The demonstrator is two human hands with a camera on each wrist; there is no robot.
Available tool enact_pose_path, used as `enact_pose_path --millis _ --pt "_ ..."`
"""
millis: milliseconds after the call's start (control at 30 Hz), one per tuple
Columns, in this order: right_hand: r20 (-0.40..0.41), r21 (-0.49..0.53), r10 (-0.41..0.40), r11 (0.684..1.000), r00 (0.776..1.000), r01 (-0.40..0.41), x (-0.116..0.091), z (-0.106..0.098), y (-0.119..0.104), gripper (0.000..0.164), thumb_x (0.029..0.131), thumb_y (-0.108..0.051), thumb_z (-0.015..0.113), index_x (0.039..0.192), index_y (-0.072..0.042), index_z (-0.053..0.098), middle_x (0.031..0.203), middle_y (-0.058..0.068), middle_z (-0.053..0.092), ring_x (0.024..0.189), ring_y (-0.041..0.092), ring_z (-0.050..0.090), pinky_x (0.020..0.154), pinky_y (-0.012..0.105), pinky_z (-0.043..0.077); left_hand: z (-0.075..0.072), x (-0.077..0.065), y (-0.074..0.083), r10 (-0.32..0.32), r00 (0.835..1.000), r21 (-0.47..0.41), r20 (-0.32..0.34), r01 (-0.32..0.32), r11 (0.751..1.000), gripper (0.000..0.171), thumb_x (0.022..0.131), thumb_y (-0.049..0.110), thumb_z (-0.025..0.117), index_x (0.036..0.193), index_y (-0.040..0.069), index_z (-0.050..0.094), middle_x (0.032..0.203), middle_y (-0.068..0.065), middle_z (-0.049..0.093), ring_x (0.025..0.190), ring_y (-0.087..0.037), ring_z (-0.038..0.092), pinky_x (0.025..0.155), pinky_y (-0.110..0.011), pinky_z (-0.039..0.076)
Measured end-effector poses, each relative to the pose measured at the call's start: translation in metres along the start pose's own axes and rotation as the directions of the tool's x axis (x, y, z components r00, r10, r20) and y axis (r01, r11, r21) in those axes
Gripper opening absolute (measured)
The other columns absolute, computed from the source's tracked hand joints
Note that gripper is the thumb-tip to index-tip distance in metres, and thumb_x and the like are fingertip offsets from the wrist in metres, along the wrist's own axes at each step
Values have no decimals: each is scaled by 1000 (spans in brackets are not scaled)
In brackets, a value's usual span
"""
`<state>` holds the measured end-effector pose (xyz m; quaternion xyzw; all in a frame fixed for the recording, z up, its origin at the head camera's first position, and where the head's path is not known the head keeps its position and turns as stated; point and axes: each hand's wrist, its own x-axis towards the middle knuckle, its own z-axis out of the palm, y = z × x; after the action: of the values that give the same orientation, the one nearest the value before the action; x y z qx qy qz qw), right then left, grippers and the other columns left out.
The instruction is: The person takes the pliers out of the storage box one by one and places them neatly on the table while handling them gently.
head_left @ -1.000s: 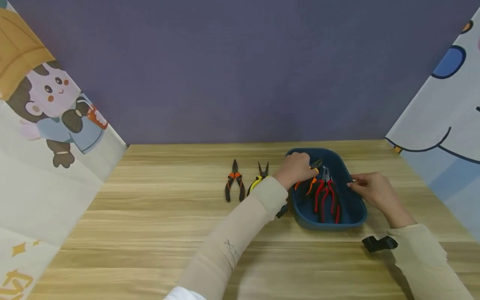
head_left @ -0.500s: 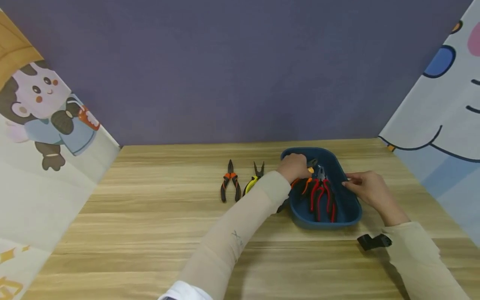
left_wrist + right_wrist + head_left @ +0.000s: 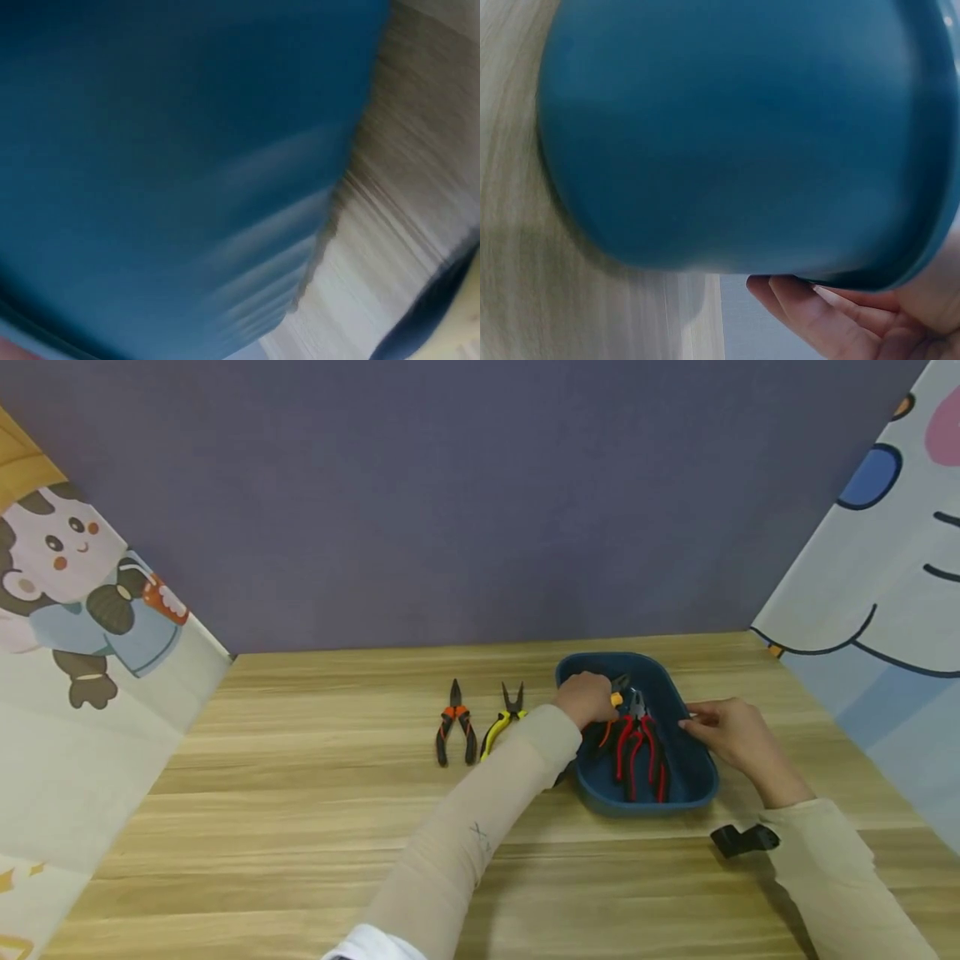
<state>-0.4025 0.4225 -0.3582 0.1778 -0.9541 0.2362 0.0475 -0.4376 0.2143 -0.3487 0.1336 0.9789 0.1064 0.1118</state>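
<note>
From the head camera I see the left hand [image 3: 587, 697] reaching over the near-left rim of the blue bin [image 3: 686, 768], its back turned to me, so the fingers are hidden and I cannot tell whether they are apart or clamped on something. Orange-handled pliers [image 3: 617, 700] lie in the bin right by that hand, partly covered by it. Next to them, also inside, are red-handled pliers [image 3: 636, 735], handles pointing my way and jaws towards the back. Only this view gives me the bin's contents; the left wrist camera shows me just the ribbed outer wall, some table [image 3: 300, 827] and a blurred yellowish and dark shape in the lower right corner. The right hand [image 3: 738, 735] pinches the bin's right rim, thumb uppermost from above, and the right wrist camera adds what the head view hides: its fingers [image 3: 802, 304] lie against the outside of the bin, tucked under the lip. To the bin's left, orange-and-black pliers [image 3: 454, 714] and yellow-handled pliers [image 3: 514, 714] lie side by side on the table, apart, the latter partly behind the left sleeve [image 3: 472, 827]. A plain purple panel [image 3: 480, 510] stands behind.
</note>
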Motion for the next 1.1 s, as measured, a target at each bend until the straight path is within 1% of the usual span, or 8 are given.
enact_pose_path --millis 200,300,467,567,733,800,900,1100 --pt "-2 1 4 1000 1000 -4 1 0 -1 37 88 -12 64 113 15 60 90 26 68 87 44 64 74 54 49 4 2 2 -13 1000 76 -1 14 997 30 91 39 58 69 19 58 69 4 52 63 -10 50 58 -24 41" --pt "-5 3 4 1000 1000 -4 1 0 -1 36 88 -11 64 112 15 60 90 26 68 86 44 64 73 54 49 5 3 3 -26 1000 88 -9 27 996 28 91 41 58 73 19 62 74 4 56 66 -10 52 59 -24 43" --pt "-3 -1 5 1000 1000 -5 1 1 -1 36 88 -11 64 112 15 60 89 26 68 85 44 64 72 53 50 5 4 3 -37 999 88 -3 37 995 24 90 41 59 79 20 64 76 4 57 66 -10 52 56 -25 43" --pt "1 -3 12 1000 1000 -12 1 1 -1 36 88 -11 64 113 15 60 90 26 68 86 44 64 73 54 49 6 5 2 -26 1000 93 -1 26 995 24 90 41 59 80 20 64 76 4 57 65 -11 52 55 -25 42" --pt "2 5 13 1000 1000 -13 1 0 -2 37 89 -12 64 113 15 60 90 25 68 87 44 64 74 54 49 6 6 0 -9 1000 115 -5 10 993 26 90 44 59 80 20 63 76 5 56 67 -10 52 58 -25 41" --pt "-5 11 4 1000 1000 -4 0 0 -2 36 88 -11 64 112 15 60 89 26 68 86 44 64 73 54 49 6 6 -1 -5 1000 115 -14 7 993 27 89 45 61 80 20 63 75 6 56 66 -10 51 57 -24 41" --pt "-18 10 -12 1000 1000 12 0 0 -1 35 87 -10 64 111 16 60 88 26 68 84 44 64 72 54 50 5 7 -1 -1 999 107 -36 5 994 30 87 46 63 74 19 59 69 6 51 61 -9 48 54 -23 39" --pt "-19 -5 -18 1000 1000 18 0 -1 -1 35 87 -11 65 110 16 61 87 26 68 83 44 64 73 55 49 5 7 0 -29 998 72 -58 33 997 42 84 47 67 60 19 47 57 5 38 52 -9 39 49 -22 33"
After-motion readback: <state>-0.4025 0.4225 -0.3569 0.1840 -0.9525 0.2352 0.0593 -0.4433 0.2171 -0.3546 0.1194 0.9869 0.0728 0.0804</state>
